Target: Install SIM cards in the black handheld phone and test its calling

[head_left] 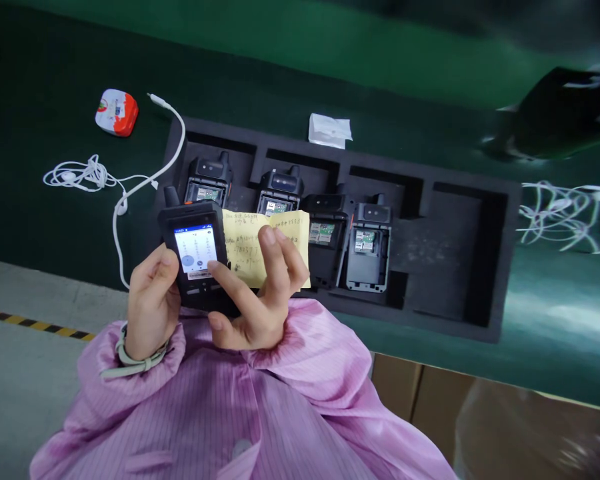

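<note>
My left hand (155, 293) is closed around a black handheld radio phone (195, 290) with a stub antenna and a lit screen showing a dial pad. Over it, my right hand (265, 293) has its index finger stretched to the lower right of the screen; the other fingers are spread and hold nothing. A yellow handwritten note (247, 233) lies behind the phone, partly covered by my right hand. Several similar devices, backs uncovered, sit in the black foam tray (430, 313), among them the rightmost device (367, 260).
Left of the tray are a white cable (119, 233), bundled white earphones (87, 175) and a red-and-white box (117, 113). A folded white paper (329, 131) lies behind the tray. More white cables (555, 217) and a dark blurred object (555, 120) are at right.
</note>
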Demonstrator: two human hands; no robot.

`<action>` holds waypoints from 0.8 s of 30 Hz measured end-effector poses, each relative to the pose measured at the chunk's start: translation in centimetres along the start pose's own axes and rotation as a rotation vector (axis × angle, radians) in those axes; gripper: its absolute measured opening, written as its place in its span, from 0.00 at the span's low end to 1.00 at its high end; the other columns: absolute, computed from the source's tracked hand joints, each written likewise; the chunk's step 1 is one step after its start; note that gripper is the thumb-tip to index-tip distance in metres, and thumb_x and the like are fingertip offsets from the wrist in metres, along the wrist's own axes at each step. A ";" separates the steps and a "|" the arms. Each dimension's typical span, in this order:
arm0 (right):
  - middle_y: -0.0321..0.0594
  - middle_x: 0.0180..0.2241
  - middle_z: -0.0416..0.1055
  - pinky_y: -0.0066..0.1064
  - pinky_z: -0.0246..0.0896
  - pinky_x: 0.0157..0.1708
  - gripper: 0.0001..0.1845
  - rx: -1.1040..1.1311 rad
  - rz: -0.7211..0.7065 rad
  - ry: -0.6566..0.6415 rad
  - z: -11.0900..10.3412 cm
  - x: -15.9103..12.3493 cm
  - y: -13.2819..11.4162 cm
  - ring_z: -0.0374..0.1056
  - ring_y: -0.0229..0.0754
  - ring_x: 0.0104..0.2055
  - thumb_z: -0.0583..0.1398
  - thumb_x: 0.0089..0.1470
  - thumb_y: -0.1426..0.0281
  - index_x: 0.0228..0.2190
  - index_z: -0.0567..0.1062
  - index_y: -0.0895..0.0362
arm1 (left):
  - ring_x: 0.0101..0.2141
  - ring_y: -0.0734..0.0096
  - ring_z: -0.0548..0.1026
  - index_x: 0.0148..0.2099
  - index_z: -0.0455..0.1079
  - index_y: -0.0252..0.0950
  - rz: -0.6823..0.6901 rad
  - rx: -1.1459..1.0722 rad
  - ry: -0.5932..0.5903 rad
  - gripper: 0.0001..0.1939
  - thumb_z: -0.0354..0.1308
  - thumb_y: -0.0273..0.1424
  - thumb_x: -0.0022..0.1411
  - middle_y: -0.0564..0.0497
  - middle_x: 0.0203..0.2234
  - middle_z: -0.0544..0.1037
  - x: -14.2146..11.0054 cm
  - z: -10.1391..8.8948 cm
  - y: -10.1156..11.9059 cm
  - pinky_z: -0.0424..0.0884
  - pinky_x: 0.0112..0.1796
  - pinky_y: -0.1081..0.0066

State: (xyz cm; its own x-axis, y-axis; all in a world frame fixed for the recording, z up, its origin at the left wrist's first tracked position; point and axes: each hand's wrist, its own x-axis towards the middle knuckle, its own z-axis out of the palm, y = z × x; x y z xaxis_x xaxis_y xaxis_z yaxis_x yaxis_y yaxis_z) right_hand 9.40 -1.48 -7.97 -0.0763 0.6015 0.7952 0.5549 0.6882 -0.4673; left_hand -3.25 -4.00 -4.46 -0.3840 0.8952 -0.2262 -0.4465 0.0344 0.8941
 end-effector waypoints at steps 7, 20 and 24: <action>0.50 0.61 0.65 0.47 0.61 0.63 0.27 0.030 -0.075 -0.023 0.3 0.2 -0.1 0.56 0.54 0.68 0.46 0.68 0.55 0.43 0.80 0.55 | 0.28 0.71 0.79 0.27 0.75 0.36 0.002 0.000 0.016 0.15 0.71 0.38 0.61 0.55 0.23 0.77 -0.2 0.2 0.2 0.78 0.37 0.72; 0.51 0.53 0.66 0.52 0.74 0.49 0.17 0.259 0.163 0.325 1.3 -0.5 1.0 0.68 0.52 0.55 0.49 0.60 0.63 0.46 0.69 0.54 | 0.25 0.67 0.79 0.23 0.71 0.36 -0.108 0.004 0.089 0.20 0.74 0.42 0.54 0.53 0.20 0.76 0.1 -0.4 0.5 0.81 0.33 0.68; 0.53 0.54 0.64 0.52 0.73 0.51 0.18 0.453 0.258 0.372 1.5 -0.5 1.6 0.67 0.51 0.59 0.50 0.59 0.66 0.51 0.63 0.53 | 0.29 0.64 0.82 0.23 0.71 0.37 -0.120 0.011 0.090 0.20 0.74 0.43 0.54 0.53 0.20 0.76 0.1 -0.6 0.6 0.82 0.35 0.67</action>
State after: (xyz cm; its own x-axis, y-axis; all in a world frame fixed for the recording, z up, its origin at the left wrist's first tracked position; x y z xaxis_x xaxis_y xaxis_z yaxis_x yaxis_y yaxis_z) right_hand 9.14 -0.07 -9.68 0.3505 0.6458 0.6784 0.1055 0.6925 -0.7137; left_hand -4.02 -4.13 -4.14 -0.3997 0.8407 -0.3653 -0.4851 0.1441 0.8625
